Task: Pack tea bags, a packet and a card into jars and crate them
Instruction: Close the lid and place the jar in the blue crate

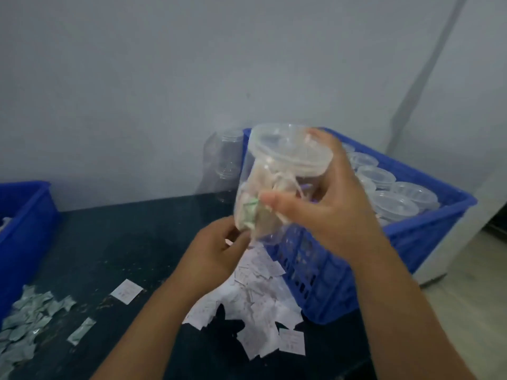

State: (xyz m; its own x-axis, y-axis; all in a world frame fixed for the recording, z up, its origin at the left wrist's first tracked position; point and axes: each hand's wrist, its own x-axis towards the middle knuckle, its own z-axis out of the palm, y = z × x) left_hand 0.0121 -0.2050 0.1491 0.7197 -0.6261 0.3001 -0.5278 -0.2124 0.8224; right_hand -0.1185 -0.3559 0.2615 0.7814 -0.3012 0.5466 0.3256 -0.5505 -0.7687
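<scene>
A clear plastic jar (pixel 263 193) with its lid (pixel 288 149) on is held tilted in the air above the dark table (pixel 115 248). Tea bags and a green packet show through its wall. My right hand (pixel 329 204) grips the jar from the right, thumb across its side and fingers at the lid. My left hand (pixel 219 250) holds the jar's bottom from below. Just behind and to the right stands a blue crate (pixel 411 237) with several lidded jars (pixel 395 193) inside.
White paper cards (pixel 258 305) lie scattered on the table under my arms. Grey-green packets (pixel 30 322) are heaped at the front left, beside another blue crate (pixel 24 229). Empty clear jars (pixel 227 160) stand against the wall behind.
</scene>
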